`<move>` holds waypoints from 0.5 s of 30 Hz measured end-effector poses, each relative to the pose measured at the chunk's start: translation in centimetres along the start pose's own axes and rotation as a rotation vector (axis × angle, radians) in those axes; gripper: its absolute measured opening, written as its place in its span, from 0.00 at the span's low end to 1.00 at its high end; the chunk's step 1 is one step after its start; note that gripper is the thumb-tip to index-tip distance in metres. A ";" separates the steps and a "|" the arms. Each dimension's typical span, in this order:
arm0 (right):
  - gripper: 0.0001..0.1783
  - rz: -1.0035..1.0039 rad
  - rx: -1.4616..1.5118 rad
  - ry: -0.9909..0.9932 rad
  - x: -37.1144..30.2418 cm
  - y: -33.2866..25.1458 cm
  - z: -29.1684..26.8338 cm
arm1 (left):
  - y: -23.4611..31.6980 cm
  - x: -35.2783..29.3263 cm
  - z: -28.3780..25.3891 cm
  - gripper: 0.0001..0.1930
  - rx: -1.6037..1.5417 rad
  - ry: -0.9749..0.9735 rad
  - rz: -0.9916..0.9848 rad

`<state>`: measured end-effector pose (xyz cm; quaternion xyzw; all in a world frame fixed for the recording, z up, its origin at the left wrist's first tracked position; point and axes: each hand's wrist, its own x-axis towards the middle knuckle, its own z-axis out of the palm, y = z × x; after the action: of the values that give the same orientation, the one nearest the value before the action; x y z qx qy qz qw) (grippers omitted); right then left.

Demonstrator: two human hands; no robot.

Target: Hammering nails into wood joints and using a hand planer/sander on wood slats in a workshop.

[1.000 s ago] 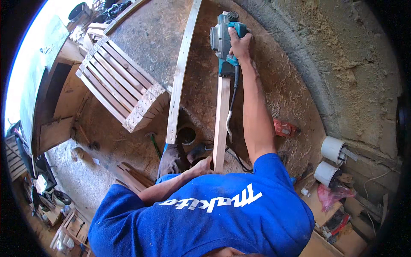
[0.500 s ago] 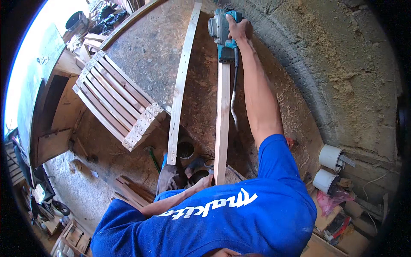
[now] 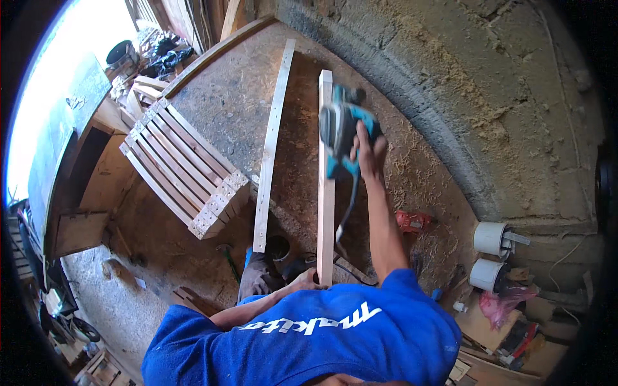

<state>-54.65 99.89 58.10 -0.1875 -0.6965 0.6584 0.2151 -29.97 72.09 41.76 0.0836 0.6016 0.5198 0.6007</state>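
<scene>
My right hand [image 3: 369, 153] is closed round the handle of a teal and grey electric planer [image 3: 336, 128]. The planer is slightly blurred and lies over the far half of a long, pale wooden bar [image 3: 326, 222], reaching past its right side. Whether its sole touches the wood, I cannot tell. At the bar's near end, my left hand [image 3: 306, 279] is closed against its left side, with some fingers hidden. A dark cord trails from the planer toward me. Left of the bar lies a thinner wooden strip [image 3: 271, 145] with a row of small marks.
The brown workbench [image 3: 299, 170] carries a bundle of wooden slats [image 3: 187, 168] at left and a red tool [image 3: 413, 222] at right. Shavings litter its right side. A rough wall [image 3: 450, 77] borders it, with white cylinders [image 3: 487, 275] at lower right.
My right hand has drawn the planer back toward me from the bar's far end, uncovering that end. My left hand stays at the near end. The view has shifted slightly.
</scene>
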 end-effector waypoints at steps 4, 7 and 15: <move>0.12 0.112 0.051 0.015 -11.4 -4.7 -7.3 | -2.2 -0.2 0.9 0.22 -0.192 0.013 0.106; 0.14 0.112 -0.034 0.100 -18.3 -7.8 -14.7 | -1.2 -0.8 0.2 0.22 -0.187 0.159 0.085; 0.19 0.230 -0.203 0.551 -33.1 -17.8 -29.9 | 6.7 -10.7 -1.0 0.24 -0.354 0.213 0.176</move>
<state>-10.24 105.78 75.33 -0.4567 -0.6485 0.5298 0.3001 -31.46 66.81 53.14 -0.0262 0.5513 0.6737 0.4915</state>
